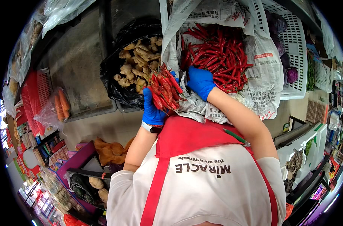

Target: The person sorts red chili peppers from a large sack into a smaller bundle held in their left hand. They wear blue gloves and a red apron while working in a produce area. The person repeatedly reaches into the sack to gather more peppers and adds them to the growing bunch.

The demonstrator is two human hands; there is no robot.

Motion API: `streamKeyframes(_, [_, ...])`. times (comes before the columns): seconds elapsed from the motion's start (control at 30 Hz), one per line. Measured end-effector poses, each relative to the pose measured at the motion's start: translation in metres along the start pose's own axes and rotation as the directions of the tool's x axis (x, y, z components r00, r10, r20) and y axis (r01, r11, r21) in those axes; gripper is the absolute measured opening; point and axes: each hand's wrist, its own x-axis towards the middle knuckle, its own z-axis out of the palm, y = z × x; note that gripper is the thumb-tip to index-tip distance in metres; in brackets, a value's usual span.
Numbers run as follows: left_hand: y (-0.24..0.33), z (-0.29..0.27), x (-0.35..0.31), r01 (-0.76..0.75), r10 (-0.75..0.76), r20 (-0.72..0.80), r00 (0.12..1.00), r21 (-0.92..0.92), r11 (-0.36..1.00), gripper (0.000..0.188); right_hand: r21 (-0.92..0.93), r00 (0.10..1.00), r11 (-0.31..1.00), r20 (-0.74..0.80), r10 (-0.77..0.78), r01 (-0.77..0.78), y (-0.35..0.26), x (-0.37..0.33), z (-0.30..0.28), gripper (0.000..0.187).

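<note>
My left hand (152,111), in a blue glove, is wrapped round a thick bunch of red chili peppers (164,90), held in front of the apron. Some peppers in the bunch look dull and wrinkled, with dry stems. A large heap of glossy red chilies (220,56) lies on newspaper (265,71) that lines a white crate. At the near left edge of this heap is my right hand (201,81), also gloved in blue. Its fingers curl in toward the peppers and the paper; what they hold, if anything, is hidden.
Left of the chilies, ginger (135,67) fills a black plastic bag (113,75). Purple cabbages (291,74) sit in a white perforated basket (297,45) to the right. Bagged carrots (61,104) lie at the far left beside a dark tray (79,64). A green pen (236,136) rests at the apron.
</note>
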Motion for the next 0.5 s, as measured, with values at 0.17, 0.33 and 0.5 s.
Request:
streamKeyframes(0.17, [0.001,0.003,0.001,0.015,-0.015,0.016,1.0,-0.001,1.0,0.092,-0.079,0.994,0.996,-0.106,-0.038,0.03,0.015,0.007,0.015,0.028])
streamKeyframes(0.33, [0.002,-0.006,-0.003,0.054,-0.054,0.003,0.999,-0.055,0.997,0.091,-0.046,0.996,0.999,-0.093,-0.001,-0.003,0.028,-0.002,-0.022,0.03])
streamKeyframes(0.5, [0.002,-0.003,-0.002,0.04,-0.039,0.023,0.999,-0.049,0.998,0.09,0.011,0.995,0.998,-0.089,-0.054,0.055,0.034,-0.015,-0.03,0.029])
